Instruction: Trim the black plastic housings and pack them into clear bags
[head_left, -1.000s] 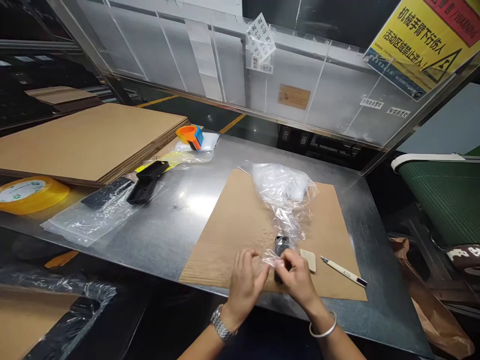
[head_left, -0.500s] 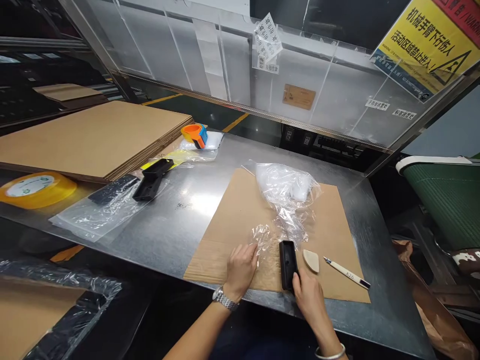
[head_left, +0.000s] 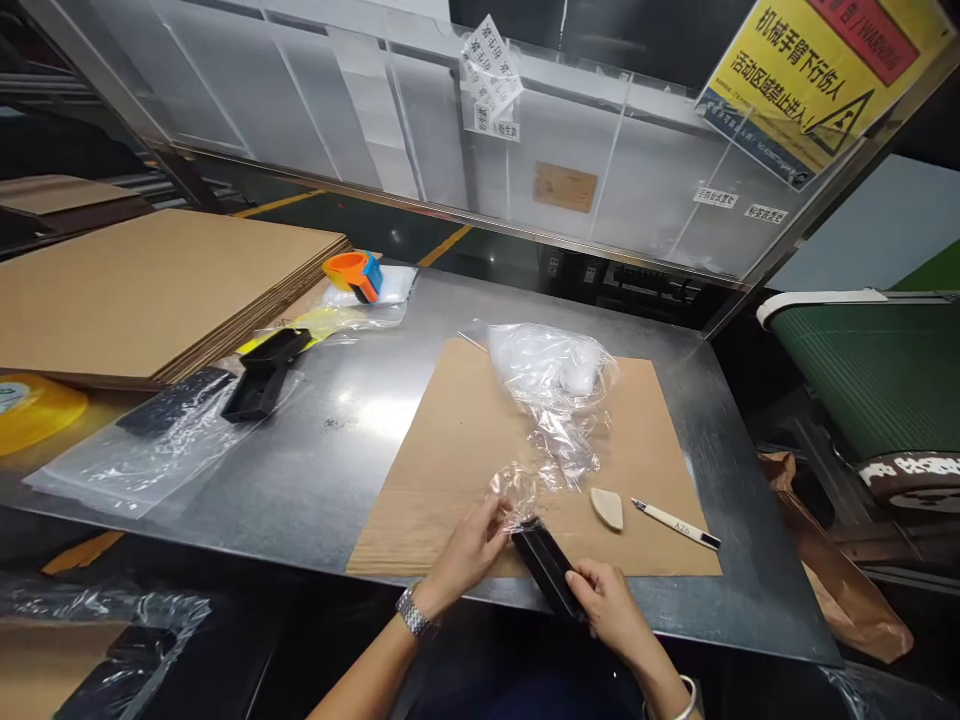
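My right hand is closed around the near end of a black rectangular plastic tray, which tilts toward my left hand. My left hand pinches a small clear plastic bag, whose opening meets the tray's far end. Beneath both lies a cardboard sheet. Just beyond the tray, a heap of clear plastic bags covers part of the sheet. To the right of the tray are a beige wedge-shaped piece and a white craft knife marked A26.
Stacked cardboard sheets occupy the left of the metal table. Nearby sit a yellow tape roll, an orange tape dispenser and black trays on plastic bags. A clear panel rises behind; a green conveyor stands right.
The black tray has swung from near upright in view to a slant, its far end moving left to the small bag. My left hand has brought the bag against it. The view has shifted.
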